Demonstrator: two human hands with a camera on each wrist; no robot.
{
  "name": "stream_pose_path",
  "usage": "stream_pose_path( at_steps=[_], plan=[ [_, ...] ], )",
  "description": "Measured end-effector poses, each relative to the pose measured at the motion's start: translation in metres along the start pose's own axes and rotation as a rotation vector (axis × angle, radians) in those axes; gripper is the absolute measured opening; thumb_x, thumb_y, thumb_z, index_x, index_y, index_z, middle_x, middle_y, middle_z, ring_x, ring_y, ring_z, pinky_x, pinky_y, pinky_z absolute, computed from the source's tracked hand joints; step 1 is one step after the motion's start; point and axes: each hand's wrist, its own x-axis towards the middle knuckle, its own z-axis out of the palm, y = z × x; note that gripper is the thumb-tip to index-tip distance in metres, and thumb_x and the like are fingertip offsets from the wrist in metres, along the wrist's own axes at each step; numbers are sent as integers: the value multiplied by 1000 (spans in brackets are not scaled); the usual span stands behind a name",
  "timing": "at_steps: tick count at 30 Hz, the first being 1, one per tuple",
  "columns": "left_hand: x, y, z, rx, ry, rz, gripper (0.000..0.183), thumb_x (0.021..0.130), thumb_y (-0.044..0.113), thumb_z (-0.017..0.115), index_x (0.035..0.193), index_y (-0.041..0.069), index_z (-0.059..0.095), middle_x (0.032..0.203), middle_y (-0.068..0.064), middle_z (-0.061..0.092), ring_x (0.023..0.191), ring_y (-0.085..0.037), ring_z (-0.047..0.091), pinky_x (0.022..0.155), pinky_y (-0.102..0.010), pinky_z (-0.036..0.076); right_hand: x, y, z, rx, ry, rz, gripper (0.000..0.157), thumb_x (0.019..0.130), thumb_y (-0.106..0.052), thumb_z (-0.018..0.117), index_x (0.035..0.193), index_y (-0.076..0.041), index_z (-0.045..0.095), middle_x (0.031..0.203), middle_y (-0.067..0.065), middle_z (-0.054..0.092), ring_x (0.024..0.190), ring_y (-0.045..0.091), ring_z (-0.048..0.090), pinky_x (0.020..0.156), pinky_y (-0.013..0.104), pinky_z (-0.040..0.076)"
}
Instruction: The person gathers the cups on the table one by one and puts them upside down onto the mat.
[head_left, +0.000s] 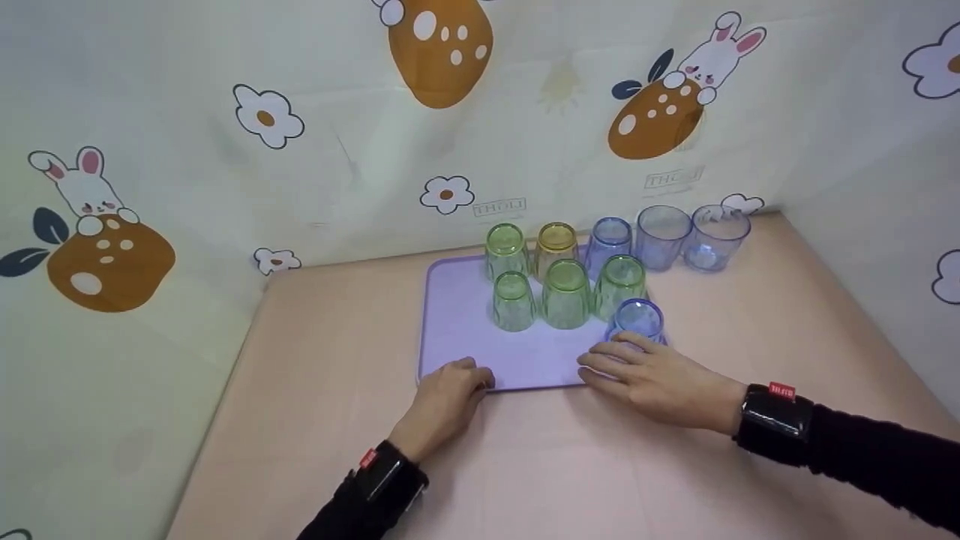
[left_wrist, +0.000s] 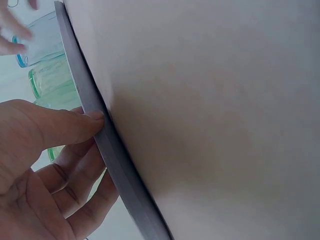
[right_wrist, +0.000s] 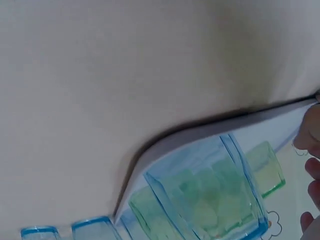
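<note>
A lilac tray (head_left: 457,345) lies on the table with several upturned glasses on it. My left hand (head_left: 450,390) is at the tray's front edge; in the left wrist view its thumb (left_wrist: 75,127) presses the rim, and the other fingers lie on the inner side. By the front right corner, my right hand (head_left: 652,379) extends its fingers beside an upturned blue glass (head_left: 637,319), partly covering it. The fingertips (left_wrist: 15,30) look apart from the glass in the left wrist view. Behind stand green glasses (head_left: 566,292), an amber glass (head_left: 556,244) and another blue glass (head_left: 610,244).
Two bluish clear glasses, one (head_left: 664,240) beside the other (head_left: 716,240), stand upright off the tray at the back right. A printed cloth wall (head_left: 352,172) rises behind the table (head_left: 322,337), and another wall flanks it on the right.
</note>
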Motion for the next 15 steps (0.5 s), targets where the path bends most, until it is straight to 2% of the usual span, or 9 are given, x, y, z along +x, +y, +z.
stream_pose_path(
  at_steps=[3, 5, 8, 11, 15],
  plan=[
    [-1, -1, 1, 1, 10, 7, 7, 92, 9, 74, 93, 15, 76, 80, 5, 59, 75, -17, 63, 63, -36, 52, 7, 11, -12, 37, 167, 30, 40, 102, -9, 36, 131, -2, 63, 128, 13, 62, 117, 31, 57, 98, 48, 44],
    [-1, -1, 1, 5, 17, 11, 6, 92, 9, 74, 93, 15, 76, 80, 5, 59, 74, -16, 63, 62, -36, 52, 11, 23, -20, 81, 277, 80, 38, 102, -12, 39, 127, -1, 65, 123, 13, 64, 111, 32, 59, 93, 49, 46],
    [-2, -2, 2, 11, 25, 15, 7, 92, 10, 74, 92, 16, 76, 79, 5, 58, 74, -17, 63, 61, -36, 51, 9, 46, -30, 180, 384, 186, 35, 95, -10, 53, 126, 0, 66, 121, 15, 64, 108, 35, 59, 88, 51, 46],
    [-1, -1, 2, 13, 20, 13, 7, 92, 9, 74, 92, 16, 76, 79, 5, 59, 75, -17, 64, 61, -36, 51, -1, 70, -35, 259, 429, 339, 39, 86, -5, 66, 125, 1, 66, 120, 16, 64, 108, 37, 58, 87, 53, 44],
    [-1, -1, 1, 12, 15, 17, 7, 92, 8, 73, 93, 15, 76, 80, 4, 60, 76, -18, 64, 62, -36, 52, -19, 96, -36, 327, 460, 571, 44, 80, 3, 73, 124, 1, 65, 118, 16, 63, 108, 36, 56, 89, 53, 42]
  ],
)
